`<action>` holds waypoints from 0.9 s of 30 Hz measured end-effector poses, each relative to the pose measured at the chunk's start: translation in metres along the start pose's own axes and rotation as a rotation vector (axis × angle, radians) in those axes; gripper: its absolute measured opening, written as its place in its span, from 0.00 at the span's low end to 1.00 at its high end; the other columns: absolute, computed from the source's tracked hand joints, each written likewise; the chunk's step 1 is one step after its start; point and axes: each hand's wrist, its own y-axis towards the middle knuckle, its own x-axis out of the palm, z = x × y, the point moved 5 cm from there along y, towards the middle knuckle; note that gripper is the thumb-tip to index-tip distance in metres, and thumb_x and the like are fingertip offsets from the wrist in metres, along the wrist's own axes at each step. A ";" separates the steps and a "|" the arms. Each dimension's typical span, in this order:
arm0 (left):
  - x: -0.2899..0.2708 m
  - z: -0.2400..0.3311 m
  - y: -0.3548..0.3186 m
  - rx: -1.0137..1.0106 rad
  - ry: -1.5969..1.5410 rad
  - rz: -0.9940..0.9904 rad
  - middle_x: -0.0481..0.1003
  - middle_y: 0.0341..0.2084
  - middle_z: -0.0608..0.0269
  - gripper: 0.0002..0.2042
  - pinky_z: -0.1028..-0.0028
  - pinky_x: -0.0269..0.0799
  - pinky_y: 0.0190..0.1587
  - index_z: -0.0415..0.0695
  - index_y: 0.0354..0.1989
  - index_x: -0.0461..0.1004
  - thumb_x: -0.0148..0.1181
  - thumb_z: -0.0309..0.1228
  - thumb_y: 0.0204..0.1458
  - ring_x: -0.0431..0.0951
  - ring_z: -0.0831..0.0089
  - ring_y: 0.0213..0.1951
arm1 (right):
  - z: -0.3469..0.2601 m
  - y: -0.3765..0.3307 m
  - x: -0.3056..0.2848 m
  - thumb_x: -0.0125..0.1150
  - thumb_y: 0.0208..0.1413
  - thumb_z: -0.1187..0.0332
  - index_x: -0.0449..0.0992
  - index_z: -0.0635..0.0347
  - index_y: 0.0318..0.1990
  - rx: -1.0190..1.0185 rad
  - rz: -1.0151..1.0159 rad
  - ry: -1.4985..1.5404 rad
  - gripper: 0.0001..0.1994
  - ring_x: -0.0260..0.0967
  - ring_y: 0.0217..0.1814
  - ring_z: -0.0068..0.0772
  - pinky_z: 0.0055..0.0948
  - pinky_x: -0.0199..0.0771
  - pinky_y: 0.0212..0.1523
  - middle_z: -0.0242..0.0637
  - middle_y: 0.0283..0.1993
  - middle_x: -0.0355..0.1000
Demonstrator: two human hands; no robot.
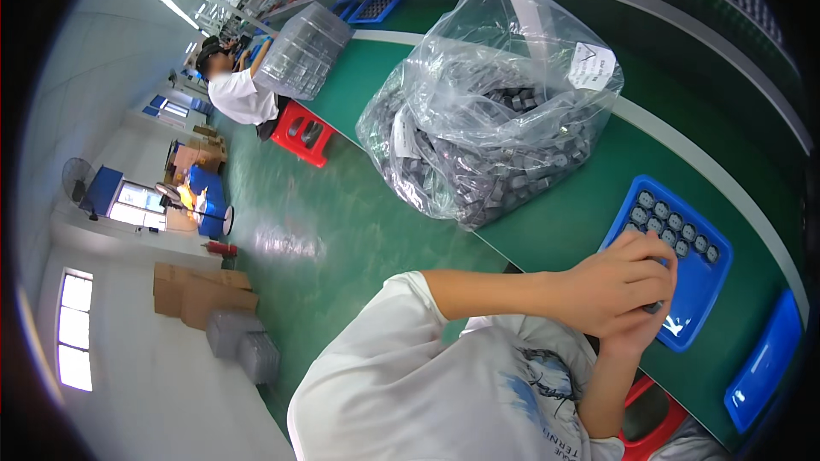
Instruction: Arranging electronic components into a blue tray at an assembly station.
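My left hand [611, 281] and my right hand [642, 324] are pressed together over the near end of a blue tray [713, 294] on the green bench. Their fingers are closed around a small grey part [653, 308], of which only a dark sliver shows between them. Several round grey parts [675, 223] sit in rows in the tray's far half. My left forearm reaches in from the white sleeve. My right forearm rises from below.
A big clear plastic bag [487, 136] full of grey parts lies on the bench to the left of the tray. A second blue tray [764, 363] lies at the right. A red stool [301, 132], a seated person [239, 95] and stacked clear trays [303, 51] are farther along.
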 end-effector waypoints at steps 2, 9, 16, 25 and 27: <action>0.007 -0.001 0.001 -0.014 0.001 0.016 0.74 0.43 0.57 0.16 0.54 0.62 0.54 0.43 0.39 0.76 0.68 0.35 0.42 0.67 0.51 0.56 | -0.006 0.001 -0.006 0.32 0.70 0.49 0.66 0.56 0.63 0.017 -0.091 -0.001 0.26 0.61 0.64 0.33 0.34 0.57 0.67 0.33 0.59 0.68; 0.009 0.002 0.013 -0.152 -0.157 0.224 0.70 0.47 0.52 0.15 0.59 0.62 0.52 0.43 0.40 0.77 0.68 0.34 0.43 0.65 0.51 0.51 | -0.037 -0.010 0.003 0.39 0.69 0.51 0.59 0.56 0.68 0.132 -0.187 -0.090 0.26 0.41 0.76 0.38 0.45 0.50 0.71 0.41 0.71 0.53; 0.031 -0.010 0.010 -0.382 -0.230 0.191 0.69 0.38 0.57 0.13 0.64 0.64 0.46 0.44 0.40 0.77 0.65 0.27 0.44 0.65 0.58 0.42 | -0.069 -0.042 -0.033 0.45 0.66 0.54 0.61 0.62 0.63 -0.019 0.104 -0.459 0.25 0.69 0.55 0.37 0.34 0.74 0.51 0.42 0.56 0.68; 0.052 -0.013 0.015 -0.434 -0.310 -0.148 0.77 0.38 0.53 0.17 0.62 0.75 0.41 0.41 0.49 0.74 0.62 0.24 0.47 0.78 0.53 0.39 | -0.113 -0.067 -0.016 0.59 0.56 0.73 0.74 0.68 0.45 -0.350 0.459 -1.064 0.11 0.65 0.22 0.21 0.23 0.65 0.19 0.38 0.31 0.73; 0.046 -0.015 0.015 -0.404 -0.245 -0.205 0.78 0.39 0.53 0.15 0.63 0.76 0.43 0.40 0.46 0.76 0.64 0.26 0.47 0.79 0.53 0.41 | -0.114 -0.063 -0.004 0.65 0.50 0.78 0.77 0.68 0.42 -0.347 0.394 -1.296 0.11 0.67 0.24 0.22 0.20 0.65 0.23 0.35 0.31 0.73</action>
